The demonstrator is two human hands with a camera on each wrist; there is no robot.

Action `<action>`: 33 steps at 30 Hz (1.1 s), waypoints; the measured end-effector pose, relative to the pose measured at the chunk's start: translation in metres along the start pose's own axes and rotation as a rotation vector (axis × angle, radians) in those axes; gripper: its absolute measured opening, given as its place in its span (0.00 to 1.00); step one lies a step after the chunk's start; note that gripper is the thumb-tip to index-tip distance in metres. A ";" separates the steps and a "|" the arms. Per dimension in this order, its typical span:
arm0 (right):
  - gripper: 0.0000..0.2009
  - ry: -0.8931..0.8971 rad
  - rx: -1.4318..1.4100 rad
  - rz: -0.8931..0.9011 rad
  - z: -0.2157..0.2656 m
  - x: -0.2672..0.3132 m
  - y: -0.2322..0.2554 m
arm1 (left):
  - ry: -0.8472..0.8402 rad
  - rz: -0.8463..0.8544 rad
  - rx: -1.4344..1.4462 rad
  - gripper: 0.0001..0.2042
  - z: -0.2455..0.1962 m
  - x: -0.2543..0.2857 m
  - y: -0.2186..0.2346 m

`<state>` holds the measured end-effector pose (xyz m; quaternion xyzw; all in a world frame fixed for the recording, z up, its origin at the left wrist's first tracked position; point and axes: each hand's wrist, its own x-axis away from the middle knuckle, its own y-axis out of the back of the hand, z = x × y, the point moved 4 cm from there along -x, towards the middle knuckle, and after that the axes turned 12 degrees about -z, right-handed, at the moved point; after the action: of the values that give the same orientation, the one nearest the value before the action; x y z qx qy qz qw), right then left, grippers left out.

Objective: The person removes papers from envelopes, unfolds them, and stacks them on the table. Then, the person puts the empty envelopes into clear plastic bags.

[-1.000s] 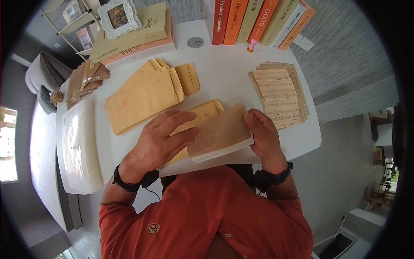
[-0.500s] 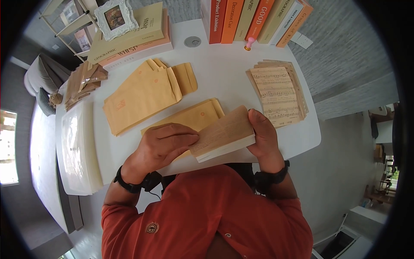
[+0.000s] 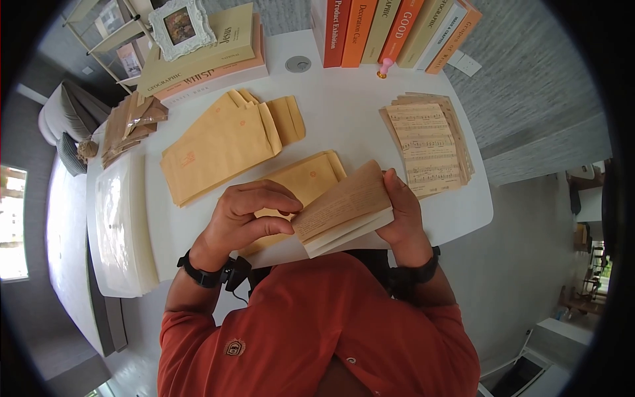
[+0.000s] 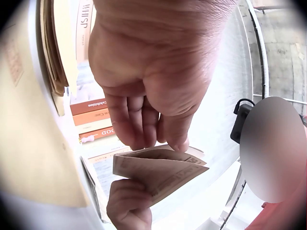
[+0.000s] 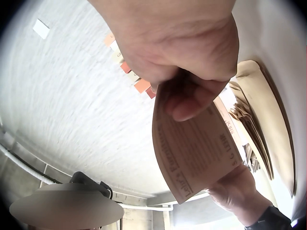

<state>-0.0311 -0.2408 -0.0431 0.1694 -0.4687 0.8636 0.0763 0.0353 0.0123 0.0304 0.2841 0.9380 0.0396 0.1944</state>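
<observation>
Several printed brown papers (image 3: 344, 205), with paler sheets along the lower edge, are held over the desk's front edge. The right hand (image 3: 405, 215) grips their right end, thumb on top; in the right wrist view its fingers curl round the printed paper (image 5: 192, 153). At the left end is the left hand (image 3: 251, 215), fingers bent and thumb apart from them in the head view. The left wrist view has its fingertips at the upper edge of the folded papers (image 4: 158, 170); whether they pinch a sheet cannot be told. Yellow envelopes (image 3: 301, 178) lie beneath, partly hidden by the left hand.
A larger envelope pile (image 3: 218, 145) lies left of centre, sheet-music papers (image 3: 423, 142) at the right. Clear plastic sleeves (image 3: 122, 228) and brown packets (image 3: 129, 126) are far left. Books (image 3: 370, 33), a pink-handled stamp (image 3: 385, 66) and a white frame (image 3: 180, 30) stand at the back.
The left hand's thumb has moved apart from its fingers at the papers' left end. The papers have tilted, and more of the pale sheets shows, spread along the lower edge.
</observation>
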 end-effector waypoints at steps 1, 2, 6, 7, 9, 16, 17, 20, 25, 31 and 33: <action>0.23 -0.003 -0.015 0.009 -0.001 0.000 0.000 | 0.009 0.004 0.034 0.13 0.001 0.000 0.000; 0.23 -0.006 -0.031 0.018 -0.002 0.000 0.000 | 0.017 0.009 0.069 0.13 0.002 0.000 0.000; 0.24 -0.031 -0.103 0.037 -0.004 0.000 0.002 | 0.129 -0.079 0.160 0.11 0.010 0.009 -0.001; 0.23 -0.024 -0.100 0.021 -0.004 0.001 -0.001 | 0.154 -0.110 0.200 0.13 0.011 0.013 -0.002; 0.23 -0.010 -0.095 -0.009 -0.002 0.003 -0.009 | 0.164 -0.177 0.230 0.17 0.014 0.017 -0.003; 0.07 0.030 0.175 -0.010 -0.004 0.007 0.006 | 0.275 -0.535 0.116 0.25 0.015 0.007 0.001; 0.06 0.033 0.201 -0.009 -0.001 0.011 -0.003 | 0.308 -0.584 0.069 0.25 0.018 0.007 0.006; 0.05 0.023 0.192 0.013 0.002 0.016 -0.009 | 0.075 -0.428 -0.601 0.28 0.018 0.000 0.017; 0.05 0.020 0.175 0.004 0.006 0.027 -0.020 | -0.345 0.035 -0.663 0.35 -0.048 0.009 -0.019; 0.04 0.083 0.155 -0.012 0.016 0.040 -0.032 | -0.235 0.185 -0.366 0.39 -0.045 0.008 -0.038; 0.04 0.108 0.119 -0.051 0.021 0.042 -0.031 | -0.203 0.153 -0.238 0.36 -0.046 0.011 -0.040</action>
<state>-0.0565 -0.2425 0.0069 0.1388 -0.4071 0.8957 0.1130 -0.0118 -0.0129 0.0615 0.3320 0.8780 0.1360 0.3168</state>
